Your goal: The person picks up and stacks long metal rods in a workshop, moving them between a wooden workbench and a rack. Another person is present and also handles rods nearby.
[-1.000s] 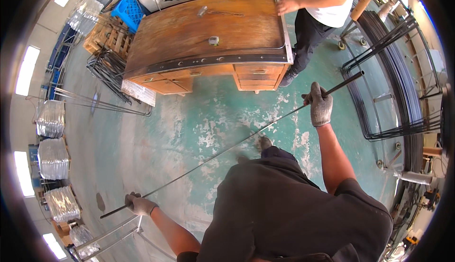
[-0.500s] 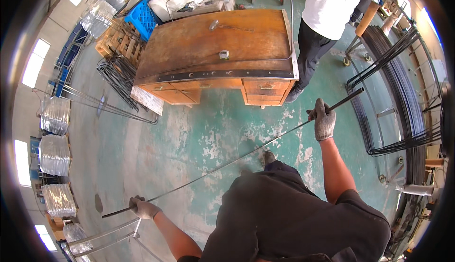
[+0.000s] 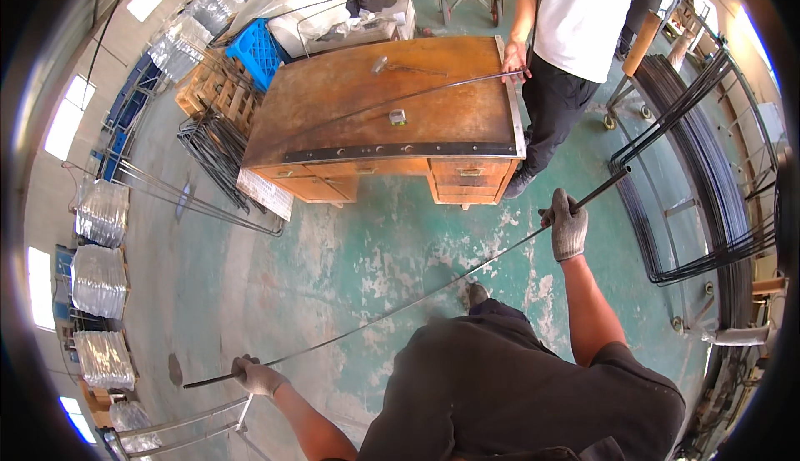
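Note:
A long, thin, dark metal tube [image 3: 417,298] runs diagonally in front of me, above the floor. My left hand [image 3: 258,377], in a grey work glove, is closed round it near its lower left end. Near the upper right end my gloved right hand [image 3: 569,227] also grips it, with the open tube end sticking out beyond. Past the tube stands a wooden desk [image 3: 333,140]. A person in a white shirt [image 3: 575,23] stands at its right side, and their hand [image 3: 514,62] touches another thin dark rod [image 3: 425,90] over the desktop.
A small tape measure [image 3: 397,117] and a hammer [image 3: 380,64] lie on the desk. Racks of bent dark tubes [image 3: 667,278] stand at the right. A metal frame [image 3: 183,422] is beside my left arm. Bent tubes [image 3: 221,161] lean by a wooden pallet [image 3: 218,90].
The person at the desk has turned, and a hand now shows on their rod, which has shifted back from the desk's front edge. My hands keep their hold on the tube.

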The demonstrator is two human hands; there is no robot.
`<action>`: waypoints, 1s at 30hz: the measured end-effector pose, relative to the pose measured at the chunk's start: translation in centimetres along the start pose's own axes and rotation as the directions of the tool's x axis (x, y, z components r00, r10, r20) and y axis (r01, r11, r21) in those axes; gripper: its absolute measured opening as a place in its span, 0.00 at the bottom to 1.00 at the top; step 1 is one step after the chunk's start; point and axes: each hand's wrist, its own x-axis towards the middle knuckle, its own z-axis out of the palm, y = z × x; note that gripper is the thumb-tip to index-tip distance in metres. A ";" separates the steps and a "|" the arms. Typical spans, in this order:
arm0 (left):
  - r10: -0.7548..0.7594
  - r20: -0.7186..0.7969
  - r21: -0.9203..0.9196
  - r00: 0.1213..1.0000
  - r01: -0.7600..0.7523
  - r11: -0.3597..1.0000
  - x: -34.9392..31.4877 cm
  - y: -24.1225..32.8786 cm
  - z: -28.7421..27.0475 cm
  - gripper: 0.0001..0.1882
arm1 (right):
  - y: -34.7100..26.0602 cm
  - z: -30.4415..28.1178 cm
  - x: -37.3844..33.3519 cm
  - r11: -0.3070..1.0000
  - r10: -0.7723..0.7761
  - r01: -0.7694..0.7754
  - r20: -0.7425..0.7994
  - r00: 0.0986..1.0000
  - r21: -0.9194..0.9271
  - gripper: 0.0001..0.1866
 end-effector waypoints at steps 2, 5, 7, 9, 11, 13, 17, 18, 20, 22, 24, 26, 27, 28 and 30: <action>0.003 -0.003 0.006 1.000 -0.003 1.000 -0.2 0.1 0.0 0.09 | 0.1 -0.1 0.1 1.000 -0.009 0.009 0.004 1.000 -0.004 0.28; 0.011 -0.004 -0.001 1.000 -0.011 1.000 -0.3 0.0 0.2 0.09 | 0.1 0.0 0.2 1.000 -0.026 0.026 0.005 1.000 -0.008 0.28; 0.013 -0.005 -0.023 1.000 -0.013 1.000 -0.2 -0.1 0.1 0.09 | 0.2 0.1 0.2 1.000 -0.030 0.030 0.006 1.000 -0.006 0.28; 0.008 -0.002 -0.054 1.000 -0.008 0.999 -0.3 -0.2 0.0 0.09 | 0.5 0.0 0.3 1.000 -0.022 0.022 0.005 1.000 -0.003 0.28; 0.015 0.000 -0.040 1.000 -0.015 0.999 -0.3 -0.3 0.0 0.09 | 0.4 0.0 0.3 0.999 -0.037 0.038 0.008 0.999 -0.011 0.28; 0.013 0.003 -0.022 1.000 -0.013 1.000 -0.3 -0.1 -0.1 0.09 | 0.4 0.0 0.2 0.999 -0.043 0.044 0.012 0.999 -0.019 0.28; -0.002 0.001 -0.014 1.000 0.002 1.000 -0.5 0.3 0.1 0.09 | 0.4 0.1 0.2 0.999 -0.033 0.033 0.010 0.999 -0.024 0.28; -0.003 -0.002 -0.017 1.000 0.003 1.000 -0.6 0.4 0.1 0.08 | 0.3 0.1 0.2 0.999 -0.027 0.027 0.008 1.000 -0.024 0.28; -0.022 -0.008 -0.017 1.000 0.022 1.000 -1.3 1.3 0.3 0.08 | 0.2 0.0 0.1 0.999 -0.035 0.036 0.014 0.999 -0.032 0.28; -0.033 -0.008 -0.014 0.999 0.033 0.999 -1.5 1.7 0.4 0.07 | 0.1 0.0 0.0 0.999 -0.039 0.040 0.012 0.999 -0.034 0.28; -0.038 -0.003 -0.011 0.999 0.038 0.999 -1.1 1.3 0.5 0.07 | -0.1 0.0 -0.1 0.999 -0.042 0.042 0.003 0.999 -0.028 0.28; -0.039 0.001 -0.006 0.999 0.039 0.999 -1.0 1.3 0.4 0.07 | -0.1 0.0 -0.1 0.999 -0.044 0.044 0.009 0.999 -0.030 0.28; -0.039 0.003 -0.006 0.999 0.039 0.999 -0.9 1.1 0.5 0.06 | 0.0 -0.1 -0.1 0.998 -0.047 0.047 0.011 0.999 -0.029 0.28; 0.002 -0.058 -0.073 0.998 -0.007 0.997 -0.7 0.5 0.8 0.07 | 0.2 -0.2 -0.1 0.998 -0.047 0.047 0.010 0.999 -0.030 0.28; 0.017 -0.052 -0.078 0.999 -0.021 0.997 0.3 -0.5 0.8 0.07 | 0.5 -0.3 0.0 0.998 -0.048 0.049 0.011 0.999 -0.027 0.27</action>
